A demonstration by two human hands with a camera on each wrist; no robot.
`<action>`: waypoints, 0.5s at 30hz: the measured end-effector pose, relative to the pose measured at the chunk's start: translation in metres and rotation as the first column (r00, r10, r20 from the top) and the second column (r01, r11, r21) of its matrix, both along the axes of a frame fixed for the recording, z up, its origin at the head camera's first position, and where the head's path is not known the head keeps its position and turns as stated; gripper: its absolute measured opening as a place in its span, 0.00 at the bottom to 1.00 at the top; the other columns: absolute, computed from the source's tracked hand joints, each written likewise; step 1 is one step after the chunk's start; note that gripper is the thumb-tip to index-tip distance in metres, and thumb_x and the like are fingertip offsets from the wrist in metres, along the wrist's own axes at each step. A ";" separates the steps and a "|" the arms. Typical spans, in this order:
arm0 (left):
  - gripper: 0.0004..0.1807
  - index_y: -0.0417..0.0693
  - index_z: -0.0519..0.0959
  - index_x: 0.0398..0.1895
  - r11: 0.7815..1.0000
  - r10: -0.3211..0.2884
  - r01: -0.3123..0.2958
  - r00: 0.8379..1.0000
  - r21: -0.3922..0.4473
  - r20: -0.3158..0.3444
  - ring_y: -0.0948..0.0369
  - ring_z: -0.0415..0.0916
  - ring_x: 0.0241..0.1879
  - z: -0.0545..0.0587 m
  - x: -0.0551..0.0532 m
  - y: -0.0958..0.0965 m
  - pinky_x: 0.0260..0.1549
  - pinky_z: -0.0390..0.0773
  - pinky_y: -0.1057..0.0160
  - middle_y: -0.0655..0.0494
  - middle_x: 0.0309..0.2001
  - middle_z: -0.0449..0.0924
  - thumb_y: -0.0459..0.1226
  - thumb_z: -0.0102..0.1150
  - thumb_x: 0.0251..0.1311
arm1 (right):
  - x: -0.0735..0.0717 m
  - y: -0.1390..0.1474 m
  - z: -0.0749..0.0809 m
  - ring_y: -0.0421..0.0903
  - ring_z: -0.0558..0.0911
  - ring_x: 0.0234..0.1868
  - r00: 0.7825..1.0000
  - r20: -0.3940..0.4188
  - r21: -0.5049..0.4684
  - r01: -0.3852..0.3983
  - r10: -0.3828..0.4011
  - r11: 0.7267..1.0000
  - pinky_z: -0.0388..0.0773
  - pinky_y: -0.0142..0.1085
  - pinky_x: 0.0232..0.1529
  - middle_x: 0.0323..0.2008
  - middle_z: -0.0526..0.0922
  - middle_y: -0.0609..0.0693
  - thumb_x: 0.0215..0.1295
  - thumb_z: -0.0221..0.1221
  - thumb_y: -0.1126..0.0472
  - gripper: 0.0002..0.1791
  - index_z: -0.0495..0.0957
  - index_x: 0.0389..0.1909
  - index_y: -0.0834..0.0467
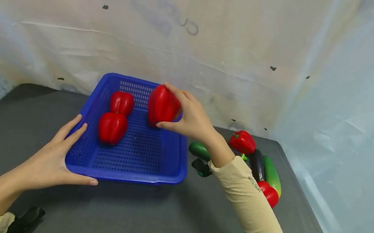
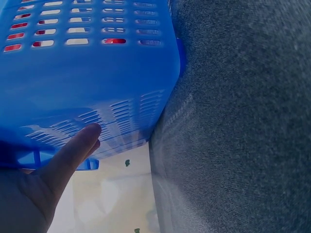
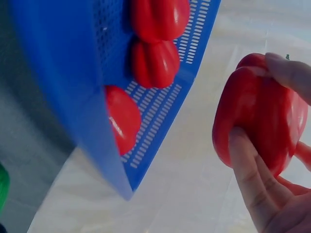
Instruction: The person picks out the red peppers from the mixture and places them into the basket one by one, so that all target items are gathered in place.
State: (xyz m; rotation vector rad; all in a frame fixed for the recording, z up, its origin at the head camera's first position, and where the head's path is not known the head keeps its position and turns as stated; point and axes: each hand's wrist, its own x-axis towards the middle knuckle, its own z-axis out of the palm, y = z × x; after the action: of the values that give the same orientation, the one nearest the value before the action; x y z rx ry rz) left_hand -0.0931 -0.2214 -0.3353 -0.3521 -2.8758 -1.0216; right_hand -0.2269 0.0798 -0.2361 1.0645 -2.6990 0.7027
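A glossy red bell pepper is held by my right hand, over the back right part of the blue plastic basket in the head view. The right wrist view shows this pepper between thumb and fingers, outside the basket's rim from that angle. Two red bell peppers lie in the basket's left half. A third pepper inside appears in the right wrist view, hidden in the head view. My left hand spans the basket's front left corner, fingers spread and fairly straight against its outer side.
Right of the basket, on the grey table, lie red peppers, a dark eggplant, a green cucumber-like vegetable and another green vegetable. A pale plastic sheet rises behind the table.
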 end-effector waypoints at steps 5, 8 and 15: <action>0.73 0.44 0.38 0.77 1.000 -0.004 0.004 1.000 0.000 0.000 0.32 0.39 0.71 0.000 0.000 0.002 0.50 0.57 0.24 0.54 0.77 0.22 0.57 0.77 0.34 | -0.004 -0.010 -0.003 0.49 0.73 0.59 0.999 0.048 0.028 0.006 -0.008 1.000 0.77 0.45 0.53 0.61 0.71 0.54 0.48 0.72 0.48 0.51 0.56 0.73 0.44; 0.73 0.44 0.38 0.77 1.000 -0.004 0.004 1.000 -0.002 0.004 0.32 0.39 0.70 0.000 0.000 0.004 0.50 0.58 0.23 0.53 0.77 0.22 0.57 0.77 0.34 | -0.006 -0.016 -0.005 0.50 0.73 0.60 0.996 0.087 0.037 0.009 -0.012 0.999 0.78 0.44 0.52 0.62 0.70 0.54 0.48 0.72 0.50 0.51 0.55 0.73 0.45; 0.73 0.43 0.39 0.77 1.000 -0.003 0.003 1.000 -0.018 0.004 0.31 0.41 0.70 -0.001 -0.003 0.006 0.50 0.59 0.24 0.52 0.77 0.22 0.58 0.77 0.34 | -0.009 -0.028 -0.013 0.51 0.75 0.58 0.984 0.156 0.041 0.078 -0.083 0.996 0.80 0.44 0.49 0.60 0.72 0.54 0.47 0.72 0.54 0.49 0.57 0.70 0.48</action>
State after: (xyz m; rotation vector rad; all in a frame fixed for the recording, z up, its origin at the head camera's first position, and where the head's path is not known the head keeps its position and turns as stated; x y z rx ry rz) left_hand -0.0958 -0.2151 -0.3361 -0.3557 -2.8905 -0.9986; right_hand -0.2360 0.0519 -0.2489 0.9378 -2.8796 0.7587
